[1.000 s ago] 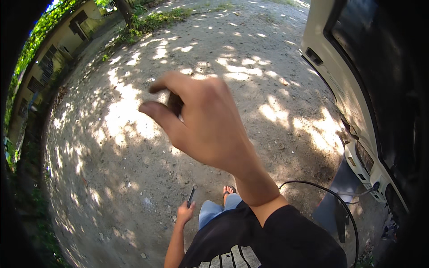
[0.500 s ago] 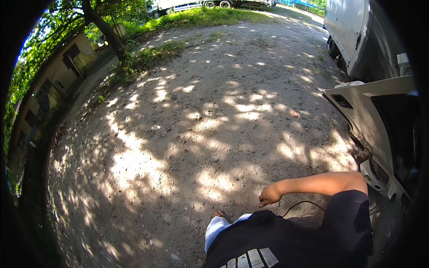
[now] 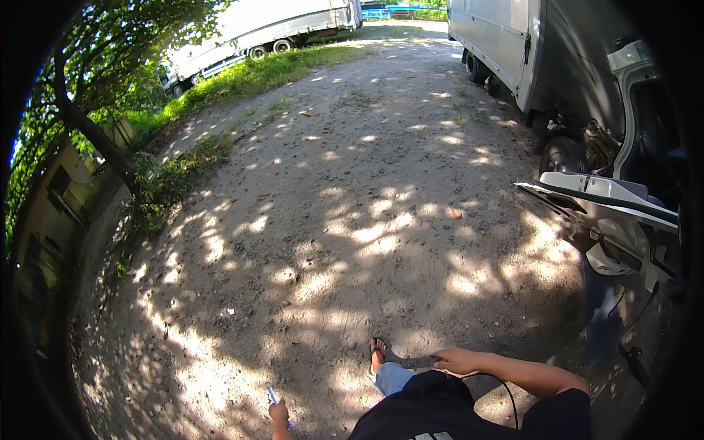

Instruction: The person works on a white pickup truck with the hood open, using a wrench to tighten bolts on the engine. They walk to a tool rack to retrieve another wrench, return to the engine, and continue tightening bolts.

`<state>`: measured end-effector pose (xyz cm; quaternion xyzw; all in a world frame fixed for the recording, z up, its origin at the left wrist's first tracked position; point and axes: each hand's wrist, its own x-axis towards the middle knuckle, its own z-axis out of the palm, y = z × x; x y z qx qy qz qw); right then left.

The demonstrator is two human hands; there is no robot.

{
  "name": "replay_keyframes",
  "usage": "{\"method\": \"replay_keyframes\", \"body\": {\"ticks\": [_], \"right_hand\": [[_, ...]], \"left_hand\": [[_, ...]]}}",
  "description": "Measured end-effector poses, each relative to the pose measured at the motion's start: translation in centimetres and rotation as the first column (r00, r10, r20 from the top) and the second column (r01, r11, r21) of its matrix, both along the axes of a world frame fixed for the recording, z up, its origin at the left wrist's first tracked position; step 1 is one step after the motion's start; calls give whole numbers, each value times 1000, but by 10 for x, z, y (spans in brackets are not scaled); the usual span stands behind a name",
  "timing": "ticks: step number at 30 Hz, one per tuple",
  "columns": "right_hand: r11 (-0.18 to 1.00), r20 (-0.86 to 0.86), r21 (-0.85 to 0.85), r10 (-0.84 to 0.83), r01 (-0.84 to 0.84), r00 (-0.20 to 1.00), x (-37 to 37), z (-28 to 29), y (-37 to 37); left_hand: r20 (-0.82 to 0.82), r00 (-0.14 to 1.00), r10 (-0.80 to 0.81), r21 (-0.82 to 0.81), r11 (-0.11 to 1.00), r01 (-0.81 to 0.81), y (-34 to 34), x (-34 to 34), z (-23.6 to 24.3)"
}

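Near the lower edge, my left hand (image 3: 279, 412) is closed round a slim pale blue and white object (image 3: 272, 394). One end sticks out above the fist, and a bit of it shows below; its kind is too small to make out. In front of my dark shirt, my right hand (image 3: 453, 361) reaches leftward with its fingers stretched out and nothing visible in them. A thin black cable (image 3: 506, 385) curves from beside that hand down along the shirt. My foot in a flip-flop (image 3: 378, 348) is forward on the dirt.
At right an open vehicle door (image 3: 605, 192) juts out, with a wheel (image 3: 563, 155) beyond it. A grey box truck (image 3: 506, 44) stands farther ahead. A leaning tree (image 3: 99, 143) and low building (image 3: 55, 198) line the left; another truck (image 3: 279, 29) is parked behind grass (image 3: 271, 73).
My view has turned right and I have moved forward. My left hand with the slim object has come into view, and my foot is farther forward. My right hand's fingers have straightened.
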<state>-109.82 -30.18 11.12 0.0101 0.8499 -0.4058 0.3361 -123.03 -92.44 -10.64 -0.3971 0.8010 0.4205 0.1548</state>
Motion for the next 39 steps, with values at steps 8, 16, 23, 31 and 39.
{"method": "replay_keyframes", "body": {"ticks": [8,16,23,31,39], "right_hand": [[954,426,-260,251,-148,869,-199,-51,0],[944,503,-254,-57,211,862,-252,-50,86],[760,542,-325,-339,564,769,-312,-46,128],[527,559,-309,-573,792,600,-338,-19,142],[421,411,-247,-770,873,487,-397,-29,272]], "left_hand": [[62,941,-331,410,869,279,128,-160,21],[296,422,-857,135,475,870,204,-279,-28],[446,275,-852,99,352,931,315,-520,-20],[394,153,-906,-300,31,953,583,-886,24],[-150,-103,-983,-223,-68,973,998,-866,93]]}}
